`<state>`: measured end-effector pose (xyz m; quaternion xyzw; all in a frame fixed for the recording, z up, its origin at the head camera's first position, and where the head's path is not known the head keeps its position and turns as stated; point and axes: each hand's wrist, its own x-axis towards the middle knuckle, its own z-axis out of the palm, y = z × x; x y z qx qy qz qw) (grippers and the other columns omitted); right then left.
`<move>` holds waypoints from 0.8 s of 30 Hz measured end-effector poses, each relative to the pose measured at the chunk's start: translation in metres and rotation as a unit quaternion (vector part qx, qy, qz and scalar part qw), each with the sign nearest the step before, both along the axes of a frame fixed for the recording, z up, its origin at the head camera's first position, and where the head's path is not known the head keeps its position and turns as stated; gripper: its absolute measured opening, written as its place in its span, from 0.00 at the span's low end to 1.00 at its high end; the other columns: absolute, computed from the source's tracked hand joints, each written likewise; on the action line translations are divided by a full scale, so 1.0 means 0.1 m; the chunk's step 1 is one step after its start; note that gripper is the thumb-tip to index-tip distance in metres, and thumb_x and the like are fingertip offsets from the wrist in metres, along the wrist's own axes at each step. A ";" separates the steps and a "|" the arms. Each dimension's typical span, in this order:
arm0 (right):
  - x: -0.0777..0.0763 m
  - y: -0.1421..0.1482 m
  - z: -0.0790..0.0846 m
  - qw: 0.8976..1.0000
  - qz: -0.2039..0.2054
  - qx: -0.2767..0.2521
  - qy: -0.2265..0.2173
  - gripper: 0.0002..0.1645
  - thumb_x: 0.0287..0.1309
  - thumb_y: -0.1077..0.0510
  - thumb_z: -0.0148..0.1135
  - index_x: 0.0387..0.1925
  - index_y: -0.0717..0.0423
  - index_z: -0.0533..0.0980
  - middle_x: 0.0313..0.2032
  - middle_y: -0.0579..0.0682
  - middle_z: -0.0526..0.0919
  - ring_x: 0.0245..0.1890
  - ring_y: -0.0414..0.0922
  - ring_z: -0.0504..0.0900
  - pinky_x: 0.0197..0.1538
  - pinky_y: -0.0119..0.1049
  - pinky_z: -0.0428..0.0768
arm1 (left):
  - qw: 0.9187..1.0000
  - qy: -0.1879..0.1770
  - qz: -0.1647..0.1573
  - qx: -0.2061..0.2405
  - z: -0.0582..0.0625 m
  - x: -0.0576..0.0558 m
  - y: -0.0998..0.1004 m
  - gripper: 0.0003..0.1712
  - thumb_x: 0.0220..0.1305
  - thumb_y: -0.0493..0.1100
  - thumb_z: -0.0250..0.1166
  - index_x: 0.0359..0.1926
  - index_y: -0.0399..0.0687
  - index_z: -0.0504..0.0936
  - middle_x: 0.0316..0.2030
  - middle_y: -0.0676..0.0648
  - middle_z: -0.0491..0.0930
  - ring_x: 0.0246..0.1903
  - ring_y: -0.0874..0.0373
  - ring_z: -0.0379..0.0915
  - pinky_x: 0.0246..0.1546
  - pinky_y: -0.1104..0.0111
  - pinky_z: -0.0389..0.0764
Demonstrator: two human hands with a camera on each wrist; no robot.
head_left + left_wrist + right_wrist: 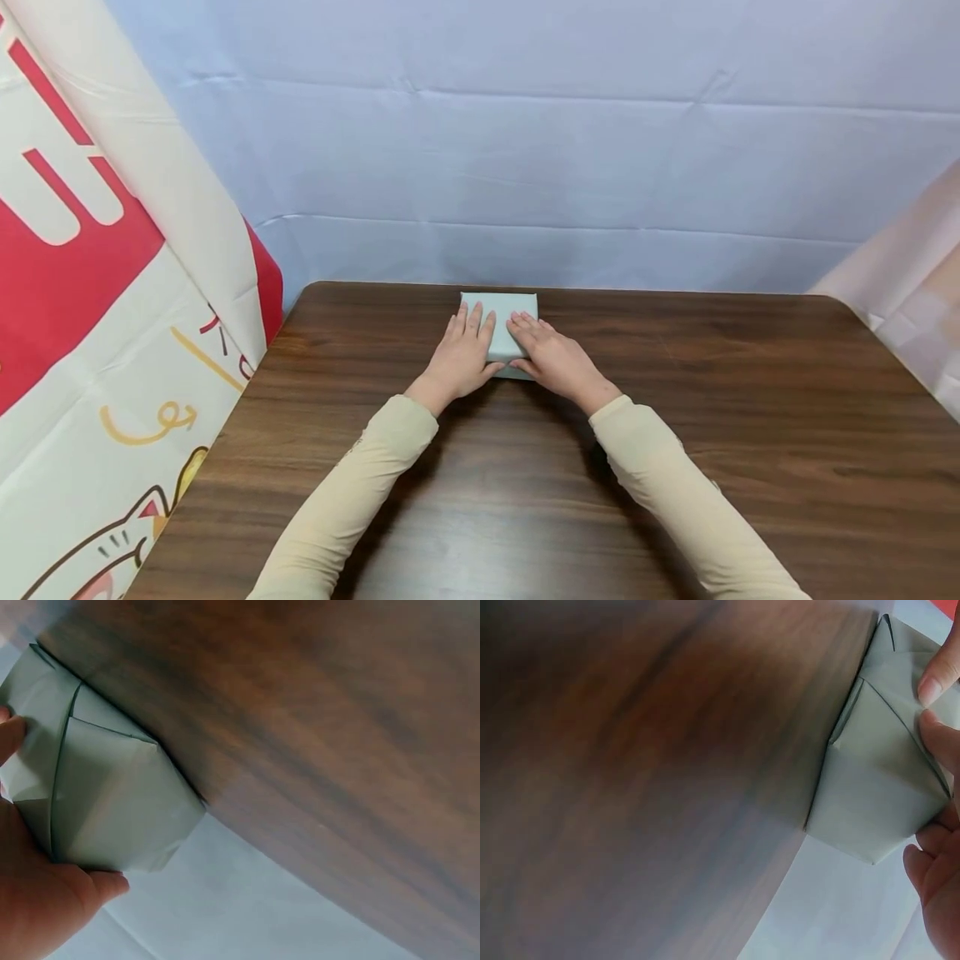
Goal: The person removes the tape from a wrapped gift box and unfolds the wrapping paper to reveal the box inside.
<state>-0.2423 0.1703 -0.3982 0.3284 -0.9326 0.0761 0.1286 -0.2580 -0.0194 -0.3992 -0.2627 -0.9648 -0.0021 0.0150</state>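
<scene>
A small box-shaped package (pixel 502 329) in pale green paper sits near the far edge of the dark wooden table. My left hand (pixel 462 358) rests on its left part, fingers fairly straight across the top and thumb at the near side. From the right, my right hand (pixel 557 358) lies over the package's right part, with fingers extended and close together. Both thumbs come near each other at the front. Folded paper flaps (pixel 112 787) show on one end in the left wrist view. The right wrist view shows the opposite folded end (pixel 877 780); the package's underside is hidden.
The wooden table (pixel 480 500) spreads around the package, its far edge just behind. A pale blue cloth (pixel 525 167) hangs beyond that edge. At the left hangs a printed red and white cloth (pixel 82 300), and a pale pink cloth (pixel 915 292) hangs at the right.
</scene>
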 end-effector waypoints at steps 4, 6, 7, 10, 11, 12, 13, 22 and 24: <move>0.02 0.03 0.00 1.000 -0.010 -0.005 -0.007 0.37 0.61 0.52 0.62 0.67 0.64 0.63 0.66 0.60 0.63 0.67 0.52 0.60 0.65 0.45 0.63 | 1.000 0.003 -0.003 -0.020 0.01 0.01 0.04 0.47 0.68 0.63 0.50 0.74 0.41 0.43 0.72 0.36 0.38 0.71 0.40 0.29 0.69 0.55 0.42; 0.03 0.05 0.00 1.000 -0.013 -0.002 -0.012 0.37 0.61 0.52 0.61 0.67 0.64 0.62 0.66 0.60 0.63 0.67 0.52 0.60 0.66 0.45 0.61 | 1.000 0.005 -0.005 -0.029 0.02 0.02 0.07 0.47 0.68 0.63 0.49 0.74 0.40 0.43 0.72 0.36 0.38 0.71 0.40 0.29 0.69 0.55 0.43; 0.03 0.06 0.00 1.000 -0.015 0.000 -0.013 0.37 0.61 0.51 0.61 0.67 0.64 0.62 0.66 0.60 0.63 0.68 0.52 0.60 0.66 0.45 0.60 | 0.999 0.005 -0.006 -0.035 0.03 0.02 0.08 0.47 0.68 0.63 0.48 0.74 0.40 0.42 0.72 0.36 0.38 0.71 0.40 0.29 0.69 0.55 0.43; 0.05 0.08 0.00 1.000 -0.016 0.009 -0.014 0.38 0.62 0.51 0.61 0.67 0.64 0.62 0.66 0.60 0.63 0.68 0.52 0.60 0.68 0.45 0.57 | 0.999 0.009 -0.007 -0.047 0.03 0.04 0.11 0.47 0.68 0.64 0.47 0.74 0.40 0.42 0.72 0.35 0.38 0.71 0.40 0.30 0.69 0.55 0.44; 0.05 0.09 0.00 1.000 -0.017 0.012 -0.013 0.38 0.62 0.51 0.61 0.67 0.65 0.62 0.66 0.60 0.63 0.67 0.52 0.60 0.68 0.45 0.57 | 0.999 0.010 -0.008 -0.049 0.03 0.04 0.12 0.47 0.68 0.64 0.47 0.74 0.40 0.41 0.72 0.35 0.38 0.71 0.40 0.30 0.69 0.55 0.45; 0.05 0.10 0.00 1.000 -0.018 0.016 -0.012 0.38 0.62 0.51 0.61 0.67 0.65 0.62 0.66 0.60 0.63 0.68 0.52 0.60 0.68 0.45 0.56 | 0.999 0.013 -0.009 -0.050 0.02 0.05 0.14 0.47 0.68 0.64 0.47 0.74 0.40 0.42 0.72 0.35 0.38 0.71 0.39 0.30 0.69 0.55 0.45; 0.06 0.12 0.00 1.000 -0.019 0.021 -0.009 0.37 0.62 0.52 0.61 0.67 0.65 0.62 0.66 0.60 0.63 0.67 0.52 0.60 0.68 0.45 0.56 | 0.999 0.016 -0.009 -0.051 0.02 0.05 0.16 0.47 0.68 0.64 0.47 0.74 0.40 0.42 0.72 0.35 0.38 0.71 0.39 0.31 0.69 0.55 0.45; 0.10 0.22 0.00 1.000 -0.011 0.026 0.009 0.38 0.61 0.56 0.62 0.67 0.67 0.60 0.66 0.62 0.61 0.67 0.54 0.60 0.65 0.47 0.63 | 0.999 0.029 -0.009 -0.039 0.00 0.06 0.29 0.47 0.68 0.64 0.47 0.74 0.40 0.43 0.72 0.34 0.39 0.70 0.38 0.32 0.68 0.54 0.47; 0.11 0.24 0.00 1.000 -0.011 0.020 0.007 0.38 0.60 0.56 0.63 0.67 0.66 0.60 0.67 0.62 0.61 0.67 0.54 0.60 0.62 0.46 0.66 | 0.999 0.025 -0.011 -0.039 -0.01 0.07 0.31 0.47 0.68 0.64 0.47 0.74 0.40 0.42 0.72 0.34 0.39 0.71 0.38 0.32 0.68 0.54 0.47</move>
